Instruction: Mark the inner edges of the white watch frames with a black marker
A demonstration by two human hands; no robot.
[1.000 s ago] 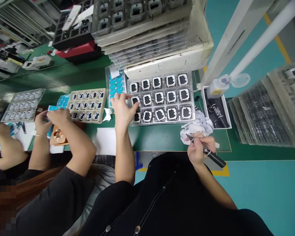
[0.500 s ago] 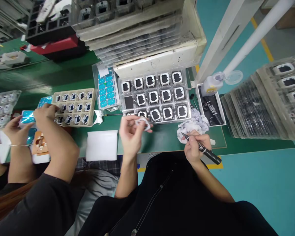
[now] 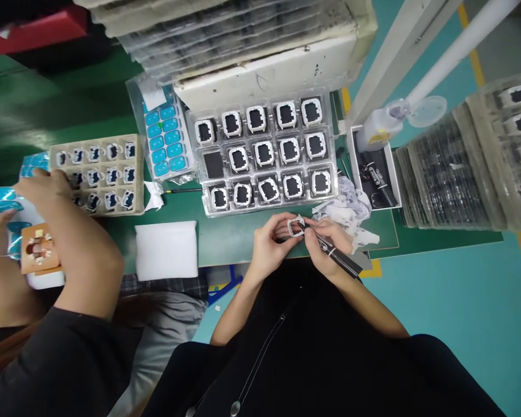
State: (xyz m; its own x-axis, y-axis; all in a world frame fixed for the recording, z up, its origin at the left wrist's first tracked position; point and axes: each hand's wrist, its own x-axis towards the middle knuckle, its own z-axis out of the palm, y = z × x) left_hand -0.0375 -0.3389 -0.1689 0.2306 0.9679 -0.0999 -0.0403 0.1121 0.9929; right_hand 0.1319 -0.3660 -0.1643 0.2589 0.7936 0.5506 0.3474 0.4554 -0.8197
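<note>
Between the fingers of my left hand (image 3: 272, 248) is a small white frame (image 3: 295, 226), held above the table's front edge. My right hand (image 3: 329, 248) grips a black marker (image 3: 341, 260), its tip against or very close to the frame; exact contact is hidden by the fingers. Behind my hands lies a clear tray (image 3: 247, 146) with rows of similar white frames in its pockets. One pocket at its left side (image 3: 214, 165) shows only a dark pad. Crumpled white cloth (image 3: 349, 205) rests just beyond my right hand.
A white box (image 3: 397, 174) with a bottle (image 3: 380, 128) and another marker stands at the right, beside stacked trays (image 3: 443, 174). A white pad (image 3: 166, 250) and a blue-part tray (image 3: 167, 139) lie left. A co-worker's arms (image 3: 80, 249) reach over a beige tray (image 3: 96, 174).
My left hand has moved right with the frame and my right hand has moved left with the marker, so the two now meet. The view has shifted closer to the table.
</note>
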